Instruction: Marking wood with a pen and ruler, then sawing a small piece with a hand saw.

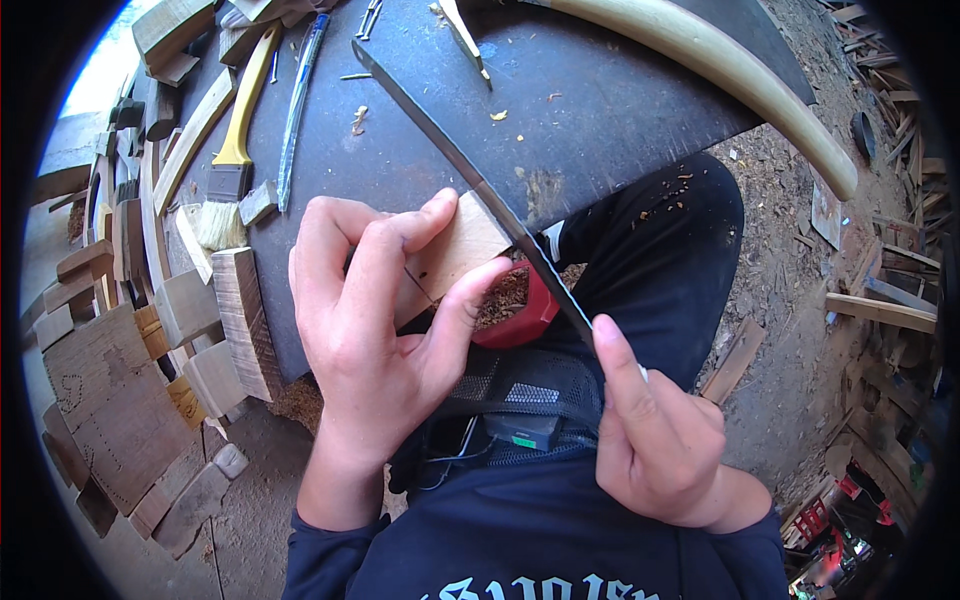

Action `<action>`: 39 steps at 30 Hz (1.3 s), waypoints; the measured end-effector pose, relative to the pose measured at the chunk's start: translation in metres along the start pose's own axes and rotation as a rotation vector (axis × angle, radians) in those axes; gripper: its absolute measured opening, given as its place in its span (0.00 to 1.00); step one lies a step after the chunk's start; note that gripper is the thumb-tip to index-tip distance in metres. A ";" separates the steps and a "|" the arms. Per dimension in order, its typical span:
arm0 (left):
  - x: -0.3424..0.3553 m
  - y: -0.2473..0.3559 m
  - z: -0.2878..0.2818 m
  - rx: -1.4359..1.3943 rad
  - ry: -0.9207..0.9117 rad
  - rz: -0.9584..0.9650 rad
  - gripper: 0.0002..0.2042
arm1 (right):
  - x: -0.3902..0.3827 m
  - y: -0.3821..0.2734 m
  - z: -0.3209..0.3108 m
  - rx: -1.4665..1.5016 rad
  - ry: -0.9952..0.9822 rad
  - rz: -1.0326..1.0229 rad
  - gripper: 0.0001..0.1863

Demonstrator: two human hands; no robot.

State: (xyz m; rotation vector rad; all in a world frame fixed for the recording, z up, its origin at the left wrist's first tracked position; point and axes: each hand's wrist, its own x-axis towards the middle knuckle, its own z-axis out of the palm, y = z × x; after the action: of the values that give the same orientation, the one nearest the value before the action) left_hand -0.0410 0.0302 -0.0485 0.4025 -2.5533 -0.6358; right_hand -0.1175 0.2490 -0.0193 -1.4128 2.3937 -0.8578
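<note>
My left hand [365,310] pinches a small pale wooden block [468,240] between thumb and fingers, just past the table's near edge. In my right hand [655,425] is a long, narrow dark file [430,125], its index finger stretched along the tool. The file slants up and left from that hand, and its middle lies against the block's right edge. Its handle end is hidden in my fist. Beneath the block, a red container [530,318] with wood shavings sits near my lap, partly covered by my left hand.
On the dark table [600,140] lie a yellow-handled brush [240,130], a pen [302,110], some nails [370,20] and a long curved wooden handle [720,75]. Wood offcuts [120,400] crowd the left side. A wooden strip [733,360] rests on the littered floor at right.
</note>
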 end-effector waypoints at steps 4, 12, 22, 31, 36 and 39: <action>0.000 -0.003 0.001 -0.016 0.008 0.003 0.23 | 0.012 0.004 0.021 0.040 0.111 -0.041 0.30; 0.003 0.000 0.000 -0.004 -0.018 0.015 0.22 | 0.006 0.010 0.020 0.070 0.176 -0.054 0.30; 0.002 0.002 0.003 -0.044 -0.005 0.000 0.20 | 0.010 0.010 0.024 0.055 0.158 -0.053 0.33; 0.003 0.004 -0.001 -0.016 -0.030 -0.009 0.18 | -0.001 0.012 0.027 0.065 0.212 -0.061 0.37; -0.001 -0.001 0.001 -0.014 -0.002 -0.009 0.18 | 0.007 0.006 0.028 0.045 0.133 -0.043 0.37; 0.001 0.004 0.003 0.013 -0.009 0.005 0.18 | -0.022 0.012 0.019 0.025 0.165 -0.021 0.35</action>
State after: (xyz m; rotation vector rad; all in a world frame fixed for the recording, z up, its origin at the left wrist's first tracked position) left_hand -0.0444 0.0344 -0.0484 0.3978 -2.5675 -0.6215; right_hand -0.1056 0.2655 -0.0434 -1.4103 2.4807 -1.0444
